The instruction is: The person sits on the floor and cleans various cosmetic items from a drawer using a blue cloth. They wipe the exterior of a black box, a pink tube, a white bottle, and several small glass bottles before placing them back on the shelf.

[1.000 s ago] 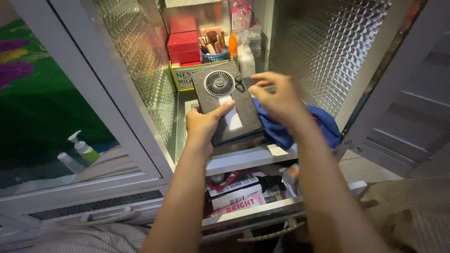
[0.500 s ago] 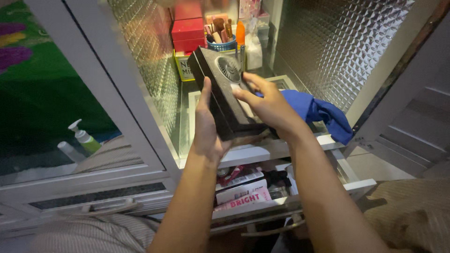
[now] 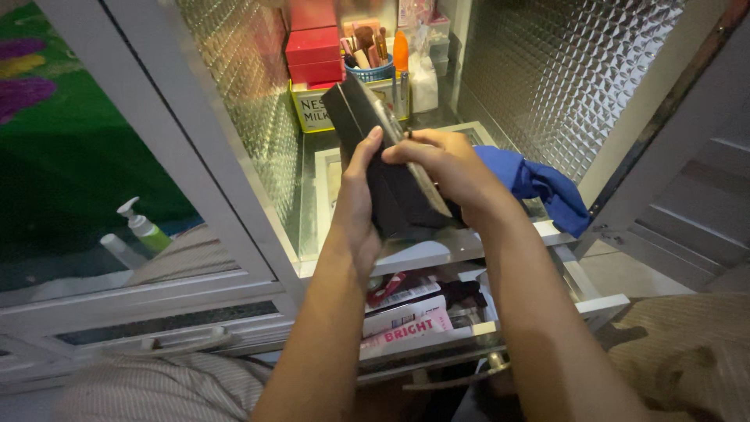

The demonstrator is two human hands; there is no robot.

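Both my hands hold a flat black box [image 3: 394, 191] with a round fan picture on its lid, tilted up on its edge above a glass cabinet shelf [image 3: 426, 254]. My left hand [image 3: 358, 211] grips its left side, thumb on top. My right hand [image 3: 441, 168] clasps its right face and also pins a blue cloth [image 3: 539, 184] that trails off to the right over the shelf.
Red boxes [image 3: 314, 53], a yellow tin [image 3: 312, 109], a blue cup of brushes [image 3: 369, 62] and an orange bottle [image 3: 400, 51] stand at the shelf's back. An open drawer [image 3: 422, 320] below holds packets. Textured glass doors stand open both sides. Pump bottles [image 3: 141, 230] show at left.
The black box has turned from lying face-up to standing nearly on edge, lid facing right. My right hand moved onto its face with the cloth.
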